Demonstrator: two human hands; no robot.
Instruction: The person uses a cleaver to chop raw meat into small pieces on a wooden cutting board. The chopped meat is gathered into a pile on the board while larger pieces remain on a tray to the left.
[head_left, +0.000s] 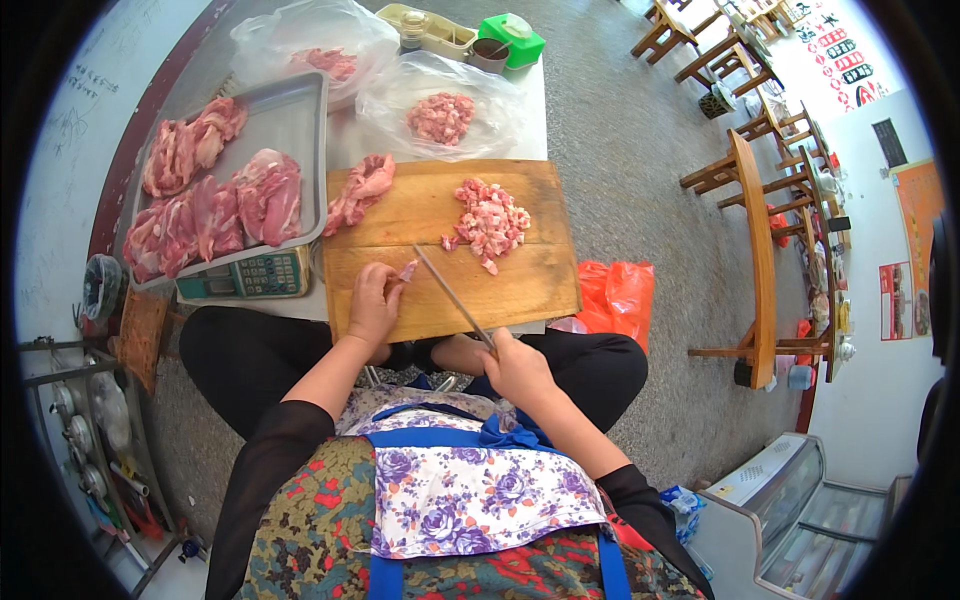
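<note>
A wooden cutting board (420, 195) lies before me on a low white table. My right hand (517, 367) grips a kitchen knife (452, 295) by its handle, the blade slanting up and left across the board. At the board's left side, my left hand (377, 298) pinches a small piece of raw meat (408, 271) close to the blade, apart from it. A pile of diced meat (491, 219) sits right of the knife tip. Along the upper left edge lies an uncut strip of meat (361, 193).
A metal tray (289, 101) with large meat pieces (266, 196) rests over a digital scale (259, 274). Behind the board, a plastic bag (375, 105) holds diced meat. A green box (523, 45) stands at the table's far end. Red plastic bags (619, 300) are right of the board.
</note>
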